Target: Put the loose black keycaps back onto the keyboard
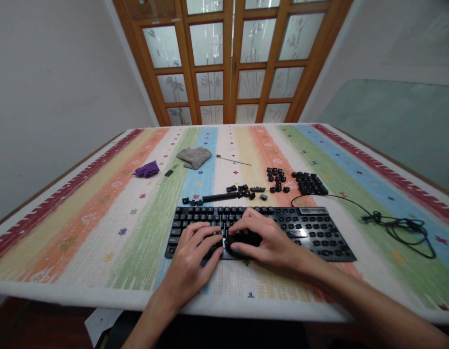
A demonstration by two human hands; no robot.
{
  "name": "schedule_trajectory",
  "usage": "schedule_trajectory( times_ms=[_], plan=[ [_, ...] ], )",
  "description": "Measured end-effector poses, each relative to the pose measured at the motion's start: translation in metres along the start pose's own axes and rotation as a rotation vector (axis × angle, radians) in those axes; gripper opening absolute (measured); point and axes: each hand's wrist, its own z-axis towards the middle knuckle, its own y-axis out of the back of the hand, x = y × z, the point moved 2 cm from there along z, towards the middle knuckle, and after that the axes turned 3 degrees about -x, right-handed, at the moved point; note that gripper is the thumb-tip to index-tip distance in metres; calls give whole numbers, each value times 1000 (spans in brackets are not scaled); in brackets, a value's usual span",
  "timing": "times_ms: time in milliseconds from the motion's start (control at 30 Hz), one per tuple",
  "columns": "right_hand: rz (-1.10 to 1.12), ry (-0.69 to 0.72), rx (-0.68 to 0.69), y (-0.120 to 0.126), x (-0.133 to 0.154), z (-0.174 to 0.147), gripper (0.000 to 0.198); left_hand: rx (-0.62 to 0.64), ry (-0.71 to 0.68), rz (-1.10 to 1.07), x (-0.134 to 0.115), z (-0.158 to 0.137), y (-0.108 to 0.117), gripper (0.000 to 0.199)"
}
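A black computer keyboard (338, 242) lies flat near the front of the table. Keycaps are in place on its left part, while most of its right part shows bare sockets. My left hand (191, 252) rests on the left keys, palm down, fingers stretched apart, holding nothing. My right hand (264, 237) is over the middle of the keyboard, its thumb and fingers curled round a dark object (248, 237). That object is mostly hidden by the hand, so its kind is unclear. Behind the keyboard lie a long spacebar (220, 197) and several loose keycaps (242, 188).
More loose keycaps (311, 184) stand grouped at the right back. A coiled cable (406, 230) lies to the right. Farther back are a grey cloth (195, 157), a purple cloth (147, 169), a small black item (169, 172) and a thin stick (233, 160). A striped tablecloth (82, 242) covers the table.
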Motion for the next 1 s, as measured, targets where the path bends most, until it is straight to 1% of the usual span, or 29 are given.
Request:
schedule_trajectory(
  times_ms=[167, 300, 500, 633, 800, 900, 1000],
  plan=[
    [23, 38, -3, -3, 5, -3, 21, -2, 6, -25, -3, -1, -5, 22],
    [33, 56, -44, -4, 7, -4, 22, -18, 7, -32, -4, 1, -7, 20],
    [87, 9, -12, -4, 7, -4, 22, -75, 7, -50, -7, 3, -5, 15],
    [118, -38, -12, -5, 3, -5, 19, -119, 8, -46, -10, 3, -4, 14],
    [123, -35, -14, -5, 3, -4, 20, -140, 5, -29, -11, 4, -5, 13],
    [82, 15, -24, -5, 3, -3, 18, -118, 17, -18, -8, 3, -5, 13],
    [-46, 133, 20, -7, 5, -3, 12, -89, 28, 15, -4, 1, -5, 16]
  ],
)
